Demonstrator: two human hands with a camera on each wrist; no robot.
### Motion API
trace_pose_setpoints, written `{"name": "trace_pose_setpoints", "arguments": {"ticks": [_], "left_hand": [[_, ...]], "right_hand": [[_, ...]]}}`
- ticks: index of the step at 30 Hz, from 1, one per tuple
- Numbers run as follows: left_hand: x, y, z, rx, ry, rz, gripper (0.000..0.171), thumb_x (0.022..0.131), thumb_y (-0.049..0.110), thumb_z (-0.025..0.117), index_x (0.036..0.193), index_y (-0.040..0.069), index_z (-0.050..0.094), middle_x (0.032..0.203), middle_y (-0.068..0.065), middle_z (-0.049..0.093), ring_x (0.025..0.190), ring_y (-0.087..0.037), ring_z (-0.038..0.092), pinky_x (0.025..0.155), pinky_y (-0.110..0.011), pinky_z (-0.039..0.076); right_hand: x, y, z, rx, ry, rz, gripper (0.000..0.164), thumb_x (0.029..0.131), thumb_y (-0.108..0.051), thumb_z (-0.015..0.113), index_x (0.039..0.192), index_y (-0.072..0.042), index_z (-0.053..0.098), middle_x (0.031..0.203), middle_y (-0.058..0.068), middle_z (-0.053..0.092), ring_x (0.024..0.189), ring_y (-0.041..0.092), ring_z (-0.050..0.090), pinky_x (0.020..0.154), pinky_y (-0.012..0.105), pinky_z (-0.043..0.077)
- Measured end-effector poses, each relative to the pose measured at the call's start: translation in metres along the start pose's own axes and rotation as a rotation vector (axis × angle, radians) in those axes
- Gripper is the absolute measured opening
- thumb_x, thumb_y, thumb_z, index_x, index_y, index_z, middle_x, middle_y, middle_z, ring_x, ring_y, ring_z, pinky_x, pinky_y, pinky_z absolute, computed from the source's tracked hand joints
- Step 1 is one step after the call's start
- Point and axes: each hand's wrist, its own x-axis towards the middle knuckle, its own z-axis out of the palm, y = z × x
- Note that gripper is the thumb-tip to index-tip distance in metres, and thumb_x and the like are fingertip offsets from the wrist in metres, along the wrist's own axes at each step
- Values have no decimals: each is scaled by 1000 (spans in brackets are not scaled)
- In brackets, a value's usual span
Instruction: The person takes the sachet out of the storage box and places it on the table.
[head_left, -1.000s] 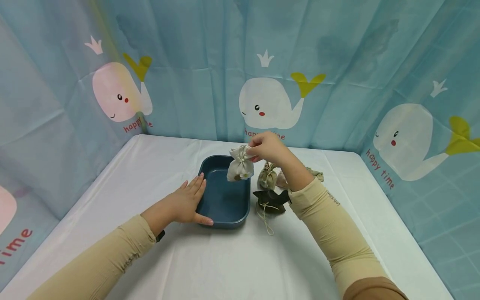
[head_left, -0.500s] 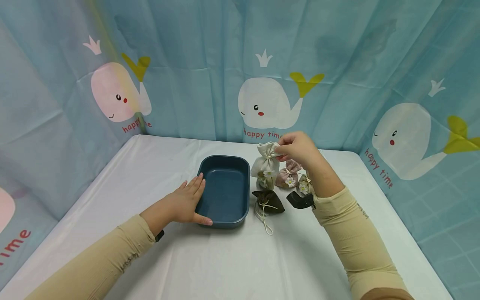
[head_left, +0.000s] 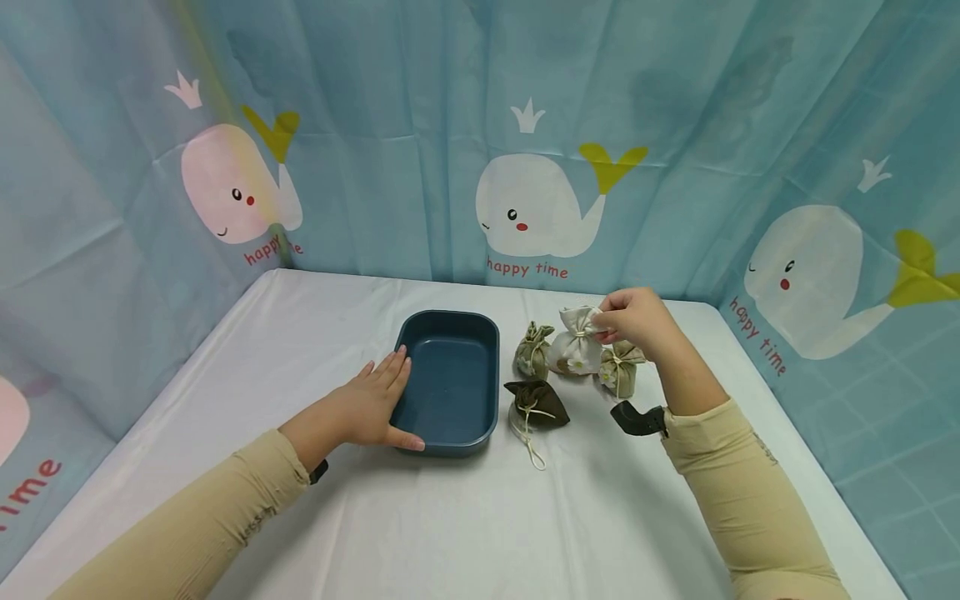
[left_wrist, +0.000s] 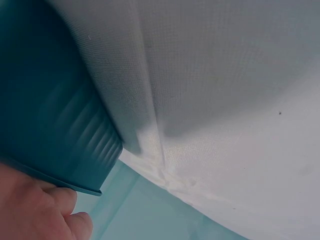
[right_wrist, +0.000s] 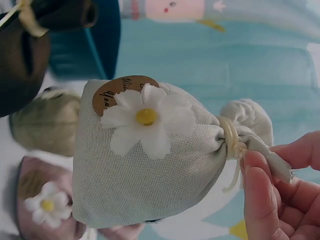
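Note:
My right hand (head_left: 637, 321) pinches the gathered top of a white drawstring pouch (head_left: 576, 354). In the right wrist view that pouch (right_wrist: 150, 185) shows a white flower with a yellow centre and a brown label. Straight fingers of my left hand (head_left: 367, 408) rest on the left rim of a dark blue rectangular box (head_left: 448, 392), which has nothing in it. Around the white pouch stand an olive pouch (head_left: 532, 354) and a khaki pouch (head_left: 618, 375). A pink pouch (right_wrist: 37, 175) shows in the right wrist view; the white one hides it from the head camera.
A dark brown pouch (head_left: 540, 404) with a long loose cord lies nearest the box's right side. White cloth (head_left: 450, 533) covers the table. Blue curtains (head_left: 420, 167) with printed whales hang behind and at both sides.
My right hand has carried the white pouch from over the box's right edge to the right and lower, among the other pouches. My left hand stays on the rim.

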Motion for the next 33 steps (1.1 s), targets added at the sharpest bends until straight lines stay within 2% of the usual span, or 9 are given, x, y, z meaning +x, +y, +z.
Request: {"name": "trace_pose_setpoints", "arguments": {"ticks": [8,17,26,33], "left_hand": [[-1,-1,0,-2,4,-6,129,60,88,41,145,-1,3,151,-18,-7,139,-32,-2,109,-52,8],[-1,-2,-1,-3,6,-4,130,60,89,40,145,-2,3,151,-17,-9,139,-32,-2,109,-52,8],[-1,0,-2,-2,16,-2,130,59,89,39,145,-2,6,152,-18,-5,139,-31,-1,109,-51,9],[0,0,0,-15,6,5,129,60,88,42,145,-2,4,151,-17,-8,139,-31,-2,109,-52,8]], "right_hand": [[-3,22,0,-8,5,51,16,85,-9,58,77,5,59,85,13,61,68,19,65,70,41,53],[0,40,6,16,-20,91,15,85,-5,58,77,8,59,69,8,59,63,17,63,68,42,54],[-1,67,23,66,-40,125,13,85,-4,58,78,7,58,76,10,62,62,15,65,69,42,54],[-1,82,29,86,-25,158,11,86,-3,57,81,6,59,81,9,59,62,13,64,69,38,54]]}}
